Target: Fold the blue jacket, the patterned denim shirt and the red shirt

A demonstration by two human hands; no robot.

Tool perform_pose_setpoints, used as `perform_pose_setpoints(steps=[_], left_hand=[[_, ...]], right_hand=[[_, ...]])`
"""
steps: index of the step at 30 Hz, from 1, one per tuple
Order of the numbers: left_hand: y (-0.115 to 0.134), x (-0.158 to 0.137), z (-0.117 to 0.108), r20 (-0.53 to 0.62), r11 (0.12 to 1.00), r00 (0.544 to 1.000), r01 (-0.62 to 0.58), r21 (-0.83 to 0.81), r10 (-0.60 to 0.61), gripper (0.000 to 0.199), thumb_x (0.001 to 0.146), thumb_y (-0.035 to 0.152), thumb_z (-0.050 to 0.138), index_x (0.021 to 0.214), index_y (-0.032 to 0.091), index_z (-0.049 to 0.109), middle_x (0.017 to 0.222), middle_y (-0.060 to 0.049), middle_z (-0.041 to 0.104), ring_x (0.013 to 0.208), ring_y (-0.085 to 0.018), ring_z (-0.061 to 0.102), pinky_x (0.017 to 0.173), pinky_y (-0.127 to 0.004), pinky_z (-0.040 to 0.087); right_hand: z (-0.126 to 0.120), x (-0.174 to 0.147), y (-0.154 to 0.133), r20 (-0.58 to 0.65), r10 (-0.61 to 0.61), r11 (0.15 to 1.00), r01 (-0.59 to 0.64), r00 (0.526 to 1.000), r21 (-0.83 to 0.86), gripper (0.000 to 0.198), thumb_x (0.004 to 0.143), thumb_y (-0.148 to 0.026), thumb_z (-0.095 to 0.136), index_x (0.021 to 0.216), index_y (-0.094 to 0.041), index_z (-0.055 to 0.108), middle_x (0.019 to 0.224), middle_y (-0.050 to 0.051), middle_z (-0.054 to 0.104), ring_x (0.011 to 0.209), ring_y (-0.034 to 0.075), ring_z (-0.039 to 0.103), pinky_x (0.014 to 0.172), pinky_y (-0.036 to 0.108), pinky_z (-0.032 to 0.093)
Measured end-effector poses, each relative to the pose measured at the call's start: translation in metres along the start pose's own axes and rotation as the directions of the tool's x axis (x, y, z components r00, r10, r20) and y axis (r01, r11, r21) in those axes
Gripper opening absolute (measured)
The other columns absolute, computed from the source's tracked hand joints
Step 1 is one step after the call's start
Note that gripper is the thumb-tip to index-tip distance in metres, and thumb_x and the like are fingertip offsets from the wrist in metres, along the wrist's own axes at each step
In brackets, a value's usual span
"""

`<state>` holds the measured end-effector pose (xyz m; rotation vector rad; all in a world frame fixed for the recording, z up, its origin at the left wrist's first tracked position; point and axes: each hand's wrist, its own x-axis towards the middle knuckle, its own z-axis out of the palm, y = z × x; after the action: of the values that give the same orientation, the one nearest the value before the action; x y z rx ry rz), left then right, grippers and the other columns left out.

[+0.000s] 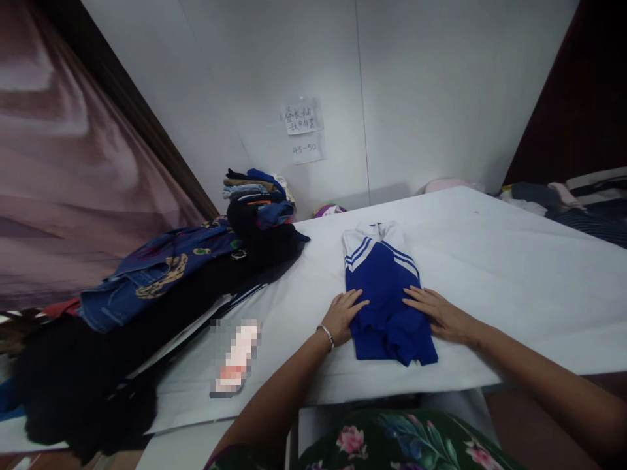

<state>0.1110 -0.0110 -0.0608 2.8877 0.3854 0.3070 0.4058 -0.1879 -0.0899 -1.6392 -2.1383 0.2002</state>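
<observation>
Table: You are at a table (509, 281) under a white cover, your green floral clothing (353, 444) showing just off its near edge.
Blue and white top: The top (379, 281) lies midway along the table, its hem near the near edge and its white collar toward the far edge. White and blue stripes cross both shoulders; the lower half is rumpled into loose folds.
Left hand: Your left hand (343, 314) is unclenched, palm down, fingers extended over the left side of the top; a bracelet (326, 335) circles the wrist.
Right hand: Your right hand (441, 316) is likewise unclenched, fingers laid over the right side of the top, level with the left. Whether either thumb pinches cloth, you cannot tell from this view.
Clothes heap: Dark clothes (181, 287) spread along the left edge, with a denim garment (110, 297) on top.
Folded stack: A stack of folded clothes (255, 189) sits by the far left corner.
Blurred object: A pixelated object (238, 359) rests near the near edge, between the heap and your left arm; its identity is masked.
Wall: Two handwritten paper signs (302, 117) hang on the wall (426, 98) beyond the far edge.
Right side: More clothes (588, 205) lie past the right edge.
</observation>
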Motion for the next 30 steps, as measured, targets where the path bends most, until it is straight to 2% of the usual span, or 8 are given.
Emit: perform_pose_setpoints(steps=[9, 13, 17, 22, 24, 27, 29, 30], left_hand=[[-0.01, 0.003, -0.013, 0.102, 1.0, 0.995, -0.01, -0.021, 0.012, 0.042, 0.082, 0.024, 0.062, 0.124, 0.029, 0.063, 0.143, -0.007, 0.051, 0.139, -0.028, 0.036, 0.114, -0.055, 0.021], [-0.028, -0.013, -0.038, 0.063, 1.0, 0.998, -0.003, 0.026, 0.002, 0.043, 0.084, 0.024, 0.06, 0.126, 0.03, 0.062, 0.147, -0.007, 0.046, 0.14, -0.028, 0.034, 0.114, -0.054, 0.023], [-0.049, -0.039, -0.051, 0.038, 0.998, 0.998, 0.058, 0.037, -0.059, 0.046, 0.084, 0.022, 0.059, 0.129, 0.03, 0.06, 0.147, -0.008, 0.046, 0.138, -0.029, 0.038, 0.111, -0.053, 0.03], [-0.065, -0.069, -0.05, 0.027, 0.975, 0.984, 0.178, -0.136, -0.176, 0.053, 0.083, 0.021, 0.054, 0.136, 0.027, 0.053, 0.145, -0.007, 0.049, 0.129, -0.023, 0.05, 0.107, -0.043, 0.041], [-0.064, -0.078, -0.05, -0.004, 0.913, 0.941, 0.326, -0.244, -0.337, 0.054, 0.086, 0.021, 0.047, 0.139, 0.025, 0.048, 0.14, -0.006, 0.055, 0.123, -0.02, 0.056, 0.106, -0.04, 0.043], [-0.05, -0.083, -0.052, -0.022, 0.704, 0.781, 0.55, -0.45, -0.624, 0.051, 0.091, 0.03, 0.038, 0.14, 0.019, 0.045, 0.129, -0.008, 0.063, 0.102, -0.018, 0.067, 0.095, -0.037, 0.051], [-0.036, -0.081, -0.052, 0.015, 0.563, 0.669, 0.637, -0.526, -0.743, 0.053, 0.092, 0.043, 0.037, 0.136, 0.016, 0.049, 0.122, -0.01, 0.067, 0.096, -0.02, 0.069, 0.09, -0.036, 0.053], [-0.028, -0.079, -0.052, 0.036, 0.52, 0.632, 0.668, -0.533, -0.774, 0.057, 0.091, 0.049, 0.038, 0.134, 0.014, 0.051, 0.12, -0.011, 0.068, 0.099, -0.022, 0.068, 0.091, -0.036, 0.052]], right_hand=[[0.016, 0.013, -0.002, -0.055, -0.057, 0.998, 0.059, 0.997, 0.021, 0.049, 0.09, -0.027, 0.045, 0.138, -0.033, 0.052, 0.144, 0.008, 0.049, 0.137, 0.028, 0.038, 0.112, 0.06, 0.021], [0.027, 0.021, -0.034, -0.107, -0.086, 0.996, 0.086, 0.991, -0.005, 0.054, 0.087, -0.02, 0.045, 0.14, -0.029, 0.05, 0.142, 0.011, 0.052, 0.135, 0.027, 0.042, 0.112, 0.06, 0.023], [0.043, 0.037, -0.081, -0.059, -0.018, 0.999, 0.016, 0.998, -0.033, 0.066, 0.076, -0.01, 0.047, 0.14, -0.024, 0.05, 0.143, 0.014, 0.05, 0.134, 0.029, 0.042, 0.111, 0.059, 0.027], [0.052, 0.047, -0.118, 0.058, 0.058, 0.998, -0.057, 0.997, -0.012, 0.073, 0.07, -0.01, 0.054, 0.142, -0.019, 0.047, 0.152, 0.017, 0.037, 0.14, 0.034, 0.031, 0.112, 0.06, 0.024], [0.043, 0.045, -0.108, 0.103, -0.004, 0.997, -0.003, 0.995, 0.073, 0.076, 0.071, -0.012, 0.054, 0.146, -0.023, 0.043, 0.154, 0.013, 0.034, 0.142, 0.032, 0.029, 0.112, 0.058, 0.025], [0.016, 0.049, -0.064, 0.019, -0.033, 0.97, 0.028, 0.999, 0.24, 0.065, 0.079, -0.016, 0.05, 0.143, -0.03, 0.046, 0.151, 0.004, 0.04, 0.14, 0.025, 0.034, 0.113, 0.049, 0.032], [-0.008, 0.06, -0.023, -0.158, 0.198, 0.944, -0.145, 0.967, 0.297, 0.05, 0.084, -0.024, 0.05, 0.133, -0.029, 0.058, 0.145, 0.004, 0.048, 0.136, 0.025, 0.041, 0.112, 0.046, 0.034], [-0.02, 0.068, -0.001, -0.223, 0.387, 0.89, -0.299, 0.895, 0.345, 0.046, 0.084, -0.027, 0.052, 0.129, -0.026, 0.061, 0.14, 0.006, 0.054, 0.131, 0.027, 0.047, 0.11, 0.046, 0.037]])
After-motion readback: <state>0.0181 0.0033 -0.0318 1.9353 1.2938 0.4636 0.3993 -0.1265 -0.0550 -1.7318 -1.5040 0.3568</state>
